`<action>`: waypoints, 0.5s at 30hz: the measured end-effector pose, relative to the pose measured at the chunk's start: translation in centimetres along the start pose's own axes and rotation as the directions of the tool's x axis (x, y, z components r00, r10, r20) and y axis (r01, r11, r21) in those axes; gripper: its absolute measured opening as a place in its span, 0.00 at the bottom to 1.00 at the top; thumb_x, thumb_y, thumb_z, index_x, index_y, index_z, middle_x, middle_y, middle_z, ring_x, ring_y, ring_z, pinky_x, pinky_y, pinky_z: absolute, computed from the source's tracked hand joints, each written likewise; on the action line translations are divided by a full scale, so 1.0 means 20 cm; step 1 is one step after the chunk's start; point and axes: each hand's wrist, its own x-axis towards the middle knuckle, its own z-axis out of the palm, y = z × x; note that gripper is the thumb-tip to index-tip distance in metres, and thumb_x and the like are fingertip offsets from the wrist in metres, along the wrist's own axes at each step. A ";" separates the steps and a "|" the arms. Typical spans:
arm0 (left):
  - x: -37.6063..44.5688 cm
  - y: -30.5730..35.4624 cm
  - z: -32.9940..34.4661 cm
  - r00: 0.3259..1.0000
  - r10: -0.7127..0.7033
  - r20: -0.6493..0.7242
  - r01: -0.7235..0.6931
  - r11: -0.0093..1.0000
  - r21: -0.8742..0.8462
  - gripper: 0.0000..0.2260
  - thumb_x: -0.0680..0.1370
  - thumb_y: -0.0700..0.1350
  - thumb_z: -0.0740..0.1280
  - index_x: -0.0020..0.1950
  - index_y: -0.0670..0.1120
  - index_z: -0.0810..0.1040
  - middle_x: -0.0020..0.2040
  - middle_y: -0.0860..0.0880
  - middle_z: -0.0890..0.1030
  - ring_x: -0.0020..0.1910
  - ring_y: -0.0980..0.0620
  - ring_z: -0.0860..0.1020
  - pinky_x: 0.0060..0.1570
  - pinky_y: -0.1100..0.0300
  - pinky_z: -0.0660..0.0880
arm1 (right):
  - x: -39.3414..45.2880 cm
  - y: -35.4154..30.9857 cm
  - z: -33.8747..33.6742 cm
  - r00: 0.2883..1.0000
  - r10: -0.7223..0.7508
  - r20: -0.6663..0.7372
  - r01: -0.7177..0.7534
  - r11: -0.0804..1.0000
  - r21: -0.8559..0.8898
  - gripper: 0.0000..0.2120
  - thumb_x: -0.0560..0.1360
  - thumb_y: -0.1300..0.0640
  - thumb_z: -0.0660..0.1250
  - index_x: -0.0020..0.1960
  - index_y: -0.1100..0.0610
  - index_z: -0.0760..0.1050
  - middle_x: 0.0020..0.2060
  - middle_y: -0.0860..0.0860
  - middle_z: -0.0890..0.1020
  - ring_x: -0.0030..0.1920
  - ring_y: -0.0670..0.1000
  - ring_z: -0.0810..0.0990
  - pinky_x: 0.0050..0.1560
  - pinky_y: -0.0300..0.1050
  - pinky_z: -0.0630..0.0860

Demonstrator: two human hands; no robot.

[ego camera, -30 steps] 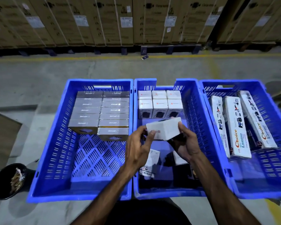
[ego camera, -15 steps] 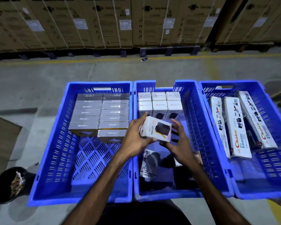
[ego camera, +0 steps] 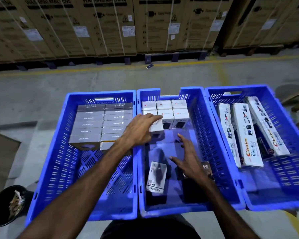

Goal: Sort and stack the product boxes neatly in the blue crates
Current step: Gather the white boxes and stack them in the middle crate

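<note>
My left hand (ego camera: pixel 141 130) presses a small white box (ego camera: pixel 156 127) into the front row of the middle blue crate (ego camera: pixel 212 135); my right hand (ego camera: pixel 188 157) hovers open, empty. The carton looks light, stiff, best held by opposite sides.

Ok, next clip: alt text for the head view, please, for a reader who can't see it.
A person's left hand presses a white box into place beside a row of white boxes in the middle crate, while the open right hand hovers above loose boxes nearer the person. The left crate holds grey boxes, the right crate long white boxes.
</note>
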 end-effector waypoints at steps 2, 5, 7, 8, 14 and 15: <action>0.08 -0.05 0.00 0.999 0.030 0.041 -0.036 0.990 0.140 0.33 0.76 0.43 0.73 0.80 0.52 0.68 0.71 0.45 0.78 0.66 0.41 0.77 0.69 0.45 0.71 | -0.02 0.03 -0.02 1.000 0.021 0.010 -0.021 1.000 0.002 0.42 0.77 0.47 0.75 0.83 0.42 0.54 0.78 0.48 0.65 0.77 0.54 0.67 0.75 0.59 0.68; 0.18 -0.11 0.02 0.997 0.042 0.065 -0.057 0.966 0.253 0.33 0.75 0.41 0.72 0.80 0.54 0.68 0.69 0.45 0.78 0.62 0.38 0.78 0.60 0.43 0.77 | -0.05 0.06 -0.07 0.999 0.049 0.014 -0.048 0.997 -0.059 0.38 0.78 0.46 0.72 0.82 0.45 0.59 0.78 0.49 0.67 0.77 0.54 0.68 0.74 0.56 0.68; 0.23 -0.12 0.02 0.996 0.051 0.076 -0.074 0.942 0.328 0.32 0.75 0.40 0.71 0.79 0.54 0.69 0.66 0.44 0.79 0.60 0.38 0.79 0.57 0.44 0.78 | -0.07 0.08 -0.11 0.998 0.070 -0.009 -0.071 0.988 -0.137 0.34 0.78 0.42 0.70 0.81 0.43 0.62 0.76 0.48 0.69 0.75 0.53 0.71 0.70 0.55 0.71; 0.25 -0.12 0.02 0.995 0.054 0.080 -0.080 0.925 0.371 0.31 0.76 0.41 0.71 0.78 0.54 0.69 0.65 0.44 0.78 0.60 0.38 0.79 0.57 0.45 0.77 | -0.08 0.09 -0.12 0.997 0.071 -0.017 -0.072 0.983 -0.170 0.33 0.78 0.39 0.69 0.80 0.43 0.64 0.76 0.48 0.70 0.73 0.54 0.72 0.69 0.55 0.73; 0.29 -0.08 0.11 0.994 0.049 0.093 -0.094 0.810 0.579 0.28 0.74 0.41 0.72 0.73 0.51 0.69 0.64 0.42 0.75 0.61 0.40 0.76 0.58 0.46 0.74 | -0.12 0.16 -0.16 0.993 0.116 -0.024 -0.118 0.950 -0.289 0.32 0.78 0.42 0.71 0.79 0.49 0.68 0.72 0.53 0.75 0.71 0.59 0.74 0.69 0.56 0.69; 0.30 -0.07 0.13 0.994 0.031 0.100 -0.085 0.803 0.590 0.28 0.74 0.41 0.72 0.73 0.51 0.69 0.65 0.42 0.75 0.62 0.40 0.76 0.58 0.46 0.73 | -0.13 0.16 -0.17 0.992 0.126 -0.021 -0.127 0.946 -0.297 0.32 0.78 0.42 0.70 0.79 0.48 0.68 0.72 0.53 0.75 0.71 0.59 0.74 0.70 0.57 0.68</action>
